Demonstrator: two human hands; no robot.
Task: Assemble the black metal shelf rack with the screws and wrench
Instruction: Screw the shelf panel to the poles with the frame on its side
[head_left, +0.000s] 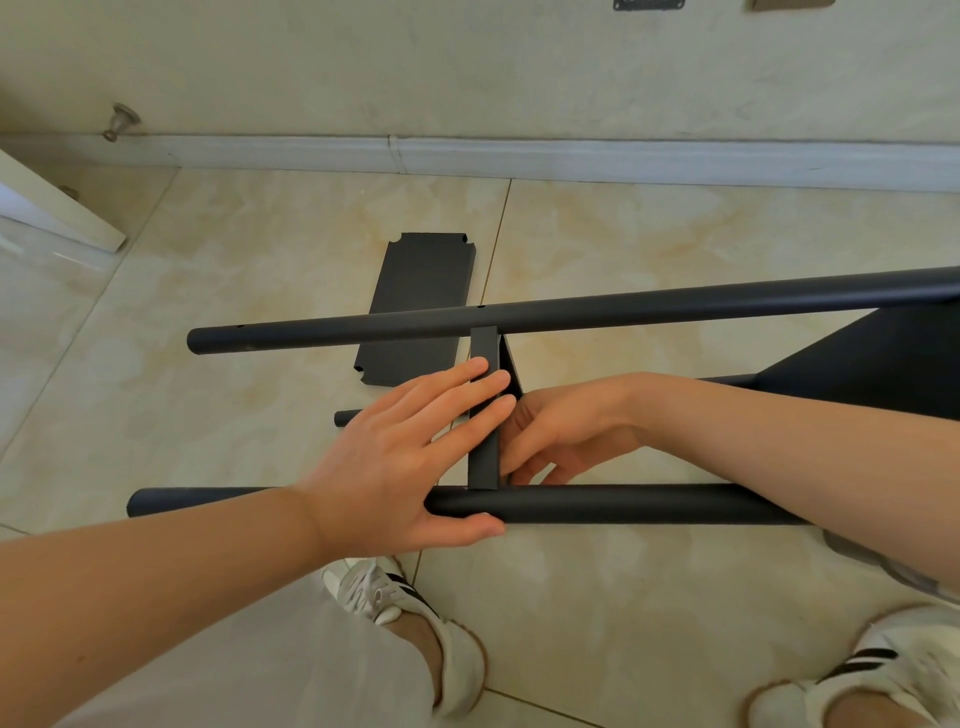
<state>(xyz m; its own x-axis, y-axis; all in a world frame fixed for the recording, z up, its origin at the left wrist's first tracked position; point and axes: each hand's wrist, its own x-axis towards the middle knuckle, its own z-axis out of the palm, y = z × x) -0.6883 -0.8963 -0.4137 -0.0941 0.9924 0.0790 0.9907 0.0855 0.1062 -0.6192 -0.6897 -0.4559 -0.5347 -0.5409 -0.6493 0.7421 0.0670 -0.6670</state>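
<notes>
Left hand (410, 457) flat, fingers straight, pressing narrow black metal shelf edge (484, 421) against near black round tube (623, 504) — likely steadying the joint | right hand (566, 431) curled behind it, contents hidden | rack (571, 312) lying sideways on beige tiled floor (623, 597).

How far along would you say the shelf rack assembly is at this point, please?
Done, apparently: one shelf sits between the poles at the right. In hand: the left hand presses a second shelf's edge between the far pole and near pole; the right hand is behind it, its grip hidden. Left: the loose panel on the floor.
</notes>
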